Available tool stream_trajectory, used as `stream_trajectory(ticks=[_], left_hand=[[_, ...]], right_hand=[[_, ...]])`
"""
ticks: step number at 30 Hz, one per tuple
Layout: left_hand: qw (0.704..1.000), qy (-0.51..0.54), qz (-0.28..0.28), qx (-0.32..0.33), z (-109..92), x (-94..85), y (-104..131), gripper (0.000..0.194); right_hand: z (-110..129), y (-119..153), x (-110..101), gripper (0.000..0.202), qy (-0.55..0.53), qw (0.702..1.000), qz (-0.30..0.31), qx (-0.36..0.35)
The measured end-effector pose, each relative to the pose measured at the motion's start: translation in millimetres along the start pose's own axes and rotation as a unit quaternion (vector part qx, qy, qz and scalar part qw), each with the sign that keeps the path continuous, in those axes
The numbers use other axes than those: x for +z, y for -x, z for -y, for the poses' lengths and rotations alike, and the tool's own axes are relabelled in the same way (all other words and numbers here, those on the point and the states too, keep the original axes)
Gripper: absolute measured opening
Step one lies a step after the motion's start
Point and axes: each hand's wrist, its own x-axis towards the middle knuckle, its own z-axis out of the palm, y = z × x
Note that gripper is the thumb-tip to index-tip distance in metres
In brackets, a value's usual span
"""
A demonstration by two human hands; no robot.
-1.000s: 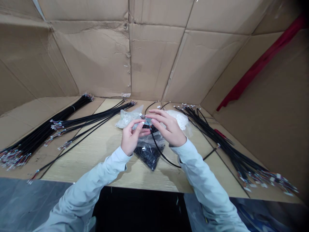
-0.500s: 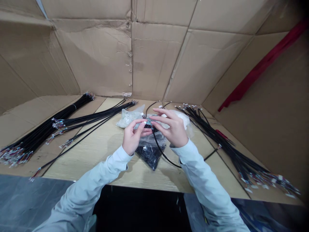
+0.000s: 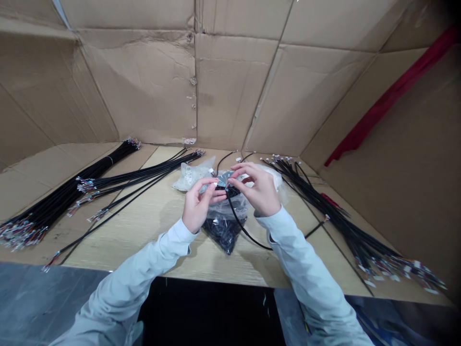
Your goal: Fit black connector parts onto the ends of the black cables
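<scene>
My left hand (image 3: 198, 202) is closed in a pinch on a small white connector (image 3: 215, 184). Facing it, my right hand (image 3: 260, 188) has thumb and forefinger pressed together at the thin coloured wires (image 3: 226, 182) that fan out of a black cable's end. This black cable (image 3: 236, 216) curves down from between the hands and passes under my right forearm. Directly below the hands lies a clear plastic bag (image 3: 225, 233) filled with small black parts. Exact contact at the fingertips is too small to make out.
At left lie a thick bundle of black cables (image 3: 79, 182) and several looser cables (image 3: 144, 173). More cables with white connectors (image 3: 324, 211) spread along the right, beside a red-handled tool (image 3: 333, 202). Behind my left hand is a bag of white parts (image 3: 192, 175). Cardboard walls (image 3: 234, 91) enclose the table.
My right hand's spread fingers have drawn together into a pinch near the wire ends. My left hand has stayed almost still with the white connector.
</scene>
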Motion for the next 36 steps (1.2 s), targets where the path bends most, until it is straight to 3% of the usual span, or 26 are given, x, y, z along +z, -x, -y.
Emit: stream_trajectory(ticks=[8,14,22,28,36], left_hand=[[1.0,-0.002,0.015,0.021,0,0.9,2,0.025],[1.0,0.016,0.01,0.009,0,1.1,1,0.026],[0.999,0.035,0.012,0.006,1,1.1,2,0.024],[0.999,0.042,0.006,-0.005,2,0.8,1,0.026],[0.999,0.044,0.012,-0.008,1,0.9,1,0.026]], right_hand=[[3,-3,-1,0.011,-0.011,1.0,-0.005,0.006],[7,-2,-5,0.014,-0.027,0.998,0.022,-0.055],[11,-9,0,0.026,-0.005,0.996,0.078,-0.038],[11,-6,0,0.024,0.102,0.989,0.045,-0.098],[12,2,2,0.019,0.067,0.991,0.001,-0.115]])
